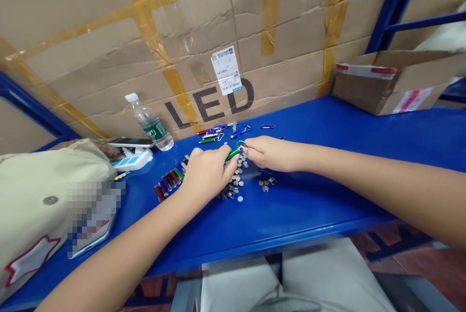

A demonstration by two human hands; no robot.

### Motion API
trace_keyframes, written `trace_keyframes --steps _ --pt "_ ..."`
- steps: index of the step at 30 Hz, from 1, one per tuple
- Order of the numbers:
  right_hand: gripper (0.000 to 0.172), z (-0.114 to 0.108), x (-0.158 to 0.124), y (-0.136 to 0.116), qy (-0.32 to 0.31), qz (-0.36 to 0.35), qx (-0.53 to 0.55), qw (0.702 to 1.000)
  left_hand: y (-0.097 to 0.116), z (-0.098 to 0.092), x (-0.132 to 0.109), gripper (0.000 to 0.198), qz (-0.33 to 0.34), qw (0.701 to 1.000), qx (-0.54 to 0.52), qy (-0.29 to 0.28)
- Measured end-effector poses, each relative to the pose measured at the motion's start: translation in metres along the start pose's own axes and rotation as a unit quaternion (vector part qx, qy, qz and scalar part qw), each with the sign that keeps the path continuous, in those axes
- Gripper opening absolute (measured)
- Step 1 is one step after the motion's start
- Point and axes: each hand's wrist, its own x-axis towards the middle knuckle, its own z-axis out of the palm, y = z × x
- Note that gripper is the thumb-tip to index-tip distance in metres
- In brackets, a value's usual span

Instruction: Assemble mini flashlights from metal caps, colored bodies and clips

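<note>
Head view: left hand [207,172], right hand [271,153] seemingly pinch green flashlight [233,154].

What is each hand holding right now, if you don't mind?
Left hand: closed, holding a green flashlight.
Right hand: closed, pinching its clip.

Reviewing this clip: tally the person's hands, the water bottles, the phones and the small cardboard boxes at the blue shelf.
Hands, left hand and right hand: 2
Plastic water bottle: 1
Smartphone: 1
Small cardboard box: 1
Total: 5
</note>
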Motion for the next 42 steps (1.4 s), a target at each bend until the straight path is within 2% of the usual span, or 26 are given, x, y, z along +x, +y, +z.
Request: trace_keyframes --steps 2,6,10,13,15,18,20,23,25,28,30,32,35,36,39,42 --pt "0.026 -0.006 0.002 0.007 -0.002 -0.006 0.011 1.0 0.002 -0.001 0.01 0.035 0.005 1.0 0.008 -0.01" --pt "0.037 -0.018 0.006 0.026 -0.058 0.004 0.082 0.995 0.009 -0.005 0.034 0.037 0.005 0.999 0.044 -0.003" --pt "0.04 -0.025 0.008 0.041 -0.046 0.025 0.118 0.992 0.007 -0.008 0.058 0.039 -0.005 1.0 -0.003 -0.021" --pt "0.034 -0.026 0.009 0.051 -0.016 0.05 0.139 0.989 -0.014 -0.003 0.079 0.037 0.058 0.993 -0.087 -0.06" --pt "0.027 -0.026 0.011 0.057 0.041 0.073 0.159 0.984 -0.035 0.003 0.094 0.037 0.075 0.985 -0.134 -0.084" --pt "0.021 -0.029 0.012 0.064 0.105 0.095 0.136 0.981 -0.064 0.016 0.112 0.037 0.018 0.991 -0.125 -0.047" --pt "0.022 -0.03 0.011 0.065 0.104 0.098 0.095 0.985 -0.077 0.026 0.12 0.039 0.005 0.994 -0.09 -0.063" --pt "0.024 -0.031 0.008 0.063 0.085 0.085 0.041 0.992 -0.087 0.035 0.122 0.039 -0.062 0.995 0.028 -0.076" --pt "0.025 -0.031 0.006 0.062 0.071 0.065 0.022 0.995 -0.092 0.034 0.12 0.036 -0.098 0.991 0.08 -0.046" --pt "0.024 -0.031 0.004 0.063 0.056 0.024 0.0 0.998 -0.102 0.02 0.109 0.035 -0.14 0.985 0.105 -0.005" --pt "0.025 -0.032 0.004 0.065 0.049 0.004 -0.022 0.999 -0.11 0.005 0.095 0.035 -0.139 0.987 0.07 -0.047" --pt "0.027 -0.032 0.004 0.064 0.039 -0.006 -0.044 0.998 -0.114 -0.009 0.073 0.036 -0.12 0.985 0.008 -0.124" --pt "0.027 -0.032 0.003 0.059 0.018 -0.017 -0.067 0.997 -0.11 -0.024 0.031 0.031 -0.081 0.961 -0.061 -0.257" --pt "0.028 -0.031 0.002 0.056 0.011 -0.021 -0.072 0.997 -0.106 -0.026 0.018 0.029 -0.076 0.954 -0.065 -0.283" --pt "0.029 -0.03 0.001 0.045 -0.005 -0.022 -0.089 0.996 -0.091 -0.028 -0.012 0.03 -0.107 0.944 -0.059 -0.305" --pt "0.028 -0.026 0.0 0.036 -0.018 -0.016 -0.106 0.994 -0.079 -0.022 -0.024 0.029 -0.087 0.963 -0.057 -0.249"
